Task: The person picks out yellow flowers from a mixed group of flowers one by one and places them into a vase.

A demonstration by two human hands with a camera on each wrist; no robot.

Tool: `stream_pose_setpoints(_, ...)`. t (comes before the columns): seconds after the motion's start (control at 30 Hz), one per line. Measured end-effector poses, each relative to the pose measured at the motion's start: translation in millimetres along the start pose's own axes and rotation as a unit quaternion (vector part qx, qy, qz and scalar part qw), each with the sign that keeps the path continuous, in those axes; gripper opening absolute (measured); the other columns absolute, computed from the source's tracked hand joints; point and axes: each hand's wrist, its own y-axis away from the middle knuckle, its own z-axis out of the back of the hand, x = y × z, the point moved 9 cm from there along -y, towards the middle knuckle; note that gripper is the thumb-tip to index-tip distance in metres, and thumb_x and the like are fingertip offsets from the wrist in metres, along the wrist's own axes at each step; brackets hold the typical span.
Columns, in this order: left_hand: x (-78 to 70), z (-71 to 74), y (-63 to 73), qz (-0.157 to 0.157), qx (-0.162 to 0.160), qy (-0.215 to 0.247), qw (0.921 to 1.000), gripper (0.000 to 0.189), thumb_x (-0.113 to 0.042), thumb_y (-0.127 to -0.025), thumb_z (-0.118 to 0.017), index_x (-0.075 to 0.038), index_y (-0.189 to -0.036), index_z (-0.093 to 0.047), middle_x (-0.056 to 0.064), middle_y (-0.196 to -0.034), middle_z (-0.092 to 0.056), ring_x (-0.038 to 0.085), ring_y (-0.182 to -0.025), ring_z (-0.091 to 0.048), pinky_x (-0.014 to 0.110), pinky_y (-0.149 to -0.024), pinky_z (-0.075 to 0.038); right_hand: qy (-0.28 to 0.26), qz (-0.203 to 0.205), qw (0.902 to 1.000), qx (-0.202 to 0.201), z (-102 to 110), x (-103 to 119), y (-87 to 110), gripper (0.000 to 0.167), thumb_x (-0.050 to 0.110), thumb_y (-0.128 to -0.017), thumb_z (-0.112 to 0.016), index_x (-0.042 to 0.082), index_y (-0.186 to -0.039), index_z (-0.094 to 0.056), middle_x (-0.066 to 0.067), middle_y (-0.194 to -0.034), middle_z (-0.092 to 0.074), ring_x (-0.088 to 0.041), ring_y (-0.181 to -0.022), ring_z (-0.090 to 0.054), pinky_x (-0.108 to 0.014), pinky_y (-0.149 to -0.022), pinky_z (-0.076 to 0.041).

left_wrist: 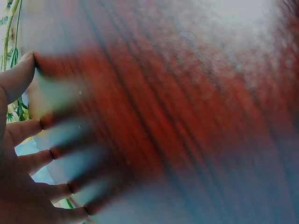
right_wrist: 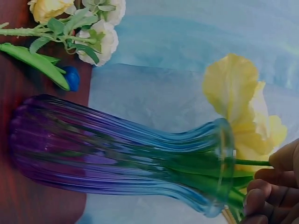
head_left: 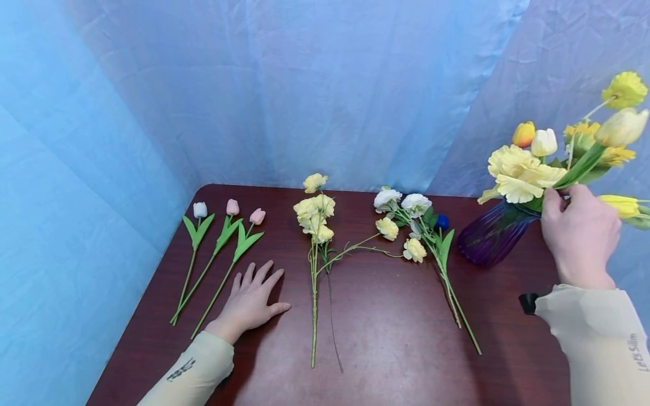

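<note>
At the right, my right hand is at the mouth of a ribbed purple-and-blue glass vase, its thumb and fingers pinching a green stem. That stem appears to belong to the pale cream tulip, whose leaf rises from the fingers. Around it in the vase stand a large ruffled yellow flower, a white tulip and an orange tulip. My left hand rests on the dark red table with fingers spread, holding nothing, beside a pink tulip.
Left on the table lie another pink tulip and a whitish tulip. A branched yellow flower stem lies mid-table. White flowers and a blue tulip lie left of the vase. Blue cloth hangs behind.
</note>
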Motion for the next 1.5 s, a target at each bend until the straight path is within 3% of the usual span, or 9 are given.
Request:
stream_pose_setpoints(0.23, -0.2, -1.4, -0.3, -0.002, 0.001, 0.0, 1.0, 0.08, -0.052, -0.089, -0.075, -0.017, -0.155, -0.046, 0.015, -0.165, -0.03, 0.052, -0.151, -0.018, 0.073, -0.116, -0.018, -0.047, -0.023, 0.9981, -0.034, -5, -7, 15.4, 0.034, 0.027, -0.102, -0.05, -0.004, -0.104, -0.065, -0.027, -0.085, -0.064, -0.058, -0.078, -0.055, -0.067, -0.064, -0.034)
stream_pose_setpoints(0.4, -0.6, -1.7, -0.6, -0.005, -0.004, -0.002, 1.0, 0.081, -0.053, -0.088, -0.076, -0.017, -0.155, -0.046, 0.015, -0.165, -0.031, 0.052, -0.151, -0.019, 0.073, -0.116, -0.019, -0.097, -0.065, 0.9909, -0.067, -14, -10, 39.4, 0.033, 0.029, -0.099, -0.056, 0.001, -0.116, -0.062, 0.022, -0.075, -0.051, -0.043, -0.08, -0.059, -0.057, -0.069, -0.037)
stream_pose_setpoints(0.5, -1.6, -1.8, -1.0, -0.008, -0.006, -0.005, 0.9999, 0.082, -0.054, -0.088, -0.075, -0.018, -0.155, -0.046, 0.015, -0.165, -0.031, 0.052, -0.151, -0.02, 0.073, -0.116, -0.019, -0.114, -0.06, 0.9891, -0.071, -24, -2, 57.5, 0.03, 0.027, -0.099, -0.059, 0.002, -0.116, -0.062, 0.016, -0.073, -0.061, -0.042, -0.078, -0.062, -0.055, -0.068, -0.038)
stream_pose_setpoints(0.63, -1.7, -1.3, -0.6, -0.006, -0.006, -0.006, 0.9999, 0.081, -0.054, -0.088, -0.076, -0.017, -0.155, -0.047, 0.015, -0.164, -0.031, 0.052, -0.15, -0.02, 0.073, -0.115, -0.019, -0.111, -0.021, 0.9935, -0.013, -52, 22, 84.0, 0.027, 0.026, -0.1, -0.058, 0.002, -0.111, -0.061, -0.019, -0.087, -0.072, -0.051, -0.077, -0.065, -0.064, -0.067, -0.041)
stream_pose_setpoints(0.8, -0.3, -1.7, 0.5, -0.002, -0.003, -0.005, 1.0, 0.081, -0.054, -0.088, -0.075, -0.018, -0.155, -0.046, 0.015, -0.165, -0.031, 0.051, -0.151, -0.02, 0.072, -0.116, -0.019, -0.085, 0.065, 0.9891, 0.102, -105, 66, 125.1, 0.017, 0.022, -0.099, -0.061, 0.006, -0.103, -0.062, -0.019, -0.076, -0.068, -0.052, -0.063, -0.062, -0.063, -0.053, -0.044)
stream_pose_setpoints(0.93, 0.8, -2.1, 1.1, -0.001, 0.0, -0.007, 1.0, 0.082, -0.055, -0.088, -0.075, -0.018, -0.156, -0.045, 0.015, -0.165, -0.03, 0.051, -0.151, -0.019, 0.072, -0.116, -0.018, -0.077, 0.128, 0.9678, 0.203, -146, 109, 164.7, 0.015, 0.023, -0.097, -0.066, 0.008, -0.098, -0.062, -0.018, -0.073, -0.068, -0.046, -0.059, -0.064, -0.056, -0.046, -0.046)
stream_pose_setpoints(1.13, -0.5, -2.4, 0.9, -0.006, 0.0, -0.011, 0.9999, 0.083, -0.056, -0.089, -0.074, -0.018, -0.156, -0.045, 0.015, -0.165, -0.03, 0.051, -0.151, -0.02, 0.072, -0.116, -0.02, -0.104, 0.148, 0.937, 0.299, -182, 165, 215.5, 0.016, 0.028, -0.096, -0.072, 0.013, -0.099, -0.066, -0.013, -0.083, -0.074, -0.038, -0.067, -0.07, -0.049, -0.052, -0.052)
stream_pose_setpoints(1.37, -1.2, 1.9, 2.6, -0.007, -0.01, -0.016, 0.9998, 0.08, -0.054, -0.089, -0.075, -0.016, -0.154, -0.048, 0.016, -0.164, -0.033, 0.052, -0.15, -0.023, 0.073, -0.115, -0.022, -0.133, 0.137, 0.9064, 0.377, -204, 220, 240.8, 0.023, 0.042, -0.096, -0.07, 0.019, -0.094, -0.069, -0.002, -0.081, -0.071, -0.024, -0.069, -0.068, -0.043, -0.056, -0.051)
stream_pose_setpoints(1.5, -1.7, 3.0, 2.9, -0.007, -0.011, -0.017, 0.9998, 0.08, -0.053, -0.089, -0.075, -0.016, -0.154, -0.048, 0.016, -0.163, -0.033, 0.053, -0.15, -0.023, 0.073, -0.115, -0.022, -0.127, 0.119, 0.8902, 0.421, -216, 236, 246.7, 0.039, 0.053, -0.093, -0.07, 0.018, -0.079, -0.063, 0.001, -0.069, -0.063, -0.019, -0.062, -0.062, -0.038, -0.053, -0.047)
